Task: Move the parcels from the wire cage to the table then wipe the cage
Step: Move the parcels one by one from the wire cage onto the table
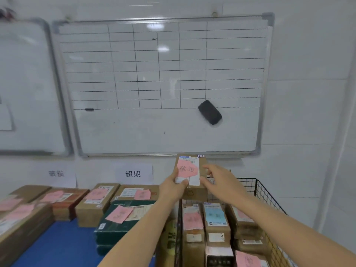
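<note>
A brown cardboard parcel (pixel 192 168) with a pink note and a white label is lifted above the black wire cage (pixel 256 187) at the right. My left hand (pixel 172 186) grips its lower left edge, thumb across the label. My right hand (pixel 219 182) is at the parcel's right side with fingers spread and relaxed; contact with the box is unclear. Several more parcels (pixel 215 220) with pink and blue notes stand packed inside the cage. On the blue table (pixel 63 245) at the left lie several parcels (pixel 96 203), among them a dark green box (pixel 123 218).
A gridded whiteboard (pixel 163 83) hangs on the wall straight ahead with a black eraser (pixel 210 112) stuck to it. Two paper signs (pixel 133 173) are taped below it above the table. A second board (pixel 25 83) hangs at the left.
</note>
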`<state>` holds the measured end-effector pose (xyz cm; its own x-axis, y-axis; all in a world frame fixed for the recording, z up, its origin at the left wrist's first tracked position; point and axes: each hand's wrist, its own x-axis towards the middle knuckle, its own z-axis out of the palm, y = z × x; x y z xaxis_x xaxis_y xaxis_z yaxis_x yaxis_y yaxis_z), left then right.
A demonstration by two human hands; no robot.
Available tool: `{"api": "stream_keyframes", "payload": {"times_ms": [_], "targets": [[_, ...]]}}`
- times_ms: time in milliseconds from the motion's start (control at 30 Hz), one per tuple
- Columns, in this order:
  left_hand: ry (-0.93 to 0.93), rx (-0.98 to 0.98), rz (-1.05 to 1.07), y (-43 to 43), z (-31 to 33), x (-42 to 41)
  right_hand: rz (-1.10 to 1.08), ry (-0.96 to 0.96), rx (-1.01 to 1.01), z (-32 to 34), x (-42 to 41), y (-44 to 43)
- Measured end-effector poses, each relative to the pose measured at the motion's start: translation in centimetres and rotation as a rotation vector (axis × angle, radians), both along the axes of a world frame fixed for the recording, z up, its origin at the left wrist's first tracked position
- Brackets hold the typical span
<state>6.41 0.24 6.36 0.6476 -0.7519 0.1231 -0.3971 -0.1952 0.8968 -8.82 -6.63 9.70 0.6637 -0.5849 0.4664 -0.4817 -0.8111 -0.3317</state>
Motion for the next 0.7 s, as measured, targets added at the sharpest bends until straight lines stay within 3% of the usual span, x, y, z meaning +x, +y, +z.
{"api": "stream_keyframes", "payload": {"times_ms": [433, 700], "targets": [[0.031, 0.025, 0.092, 13.8, 0.0, 23.0, 0.093, 0.058, 0.052, -0.1, 22.3, 10.9], [0.102, 0.032, 0.193, 17.8, -1.8, 32.2, 0.210, 0.144, 0.113, -2.1, 31.6, 13.6]]}}
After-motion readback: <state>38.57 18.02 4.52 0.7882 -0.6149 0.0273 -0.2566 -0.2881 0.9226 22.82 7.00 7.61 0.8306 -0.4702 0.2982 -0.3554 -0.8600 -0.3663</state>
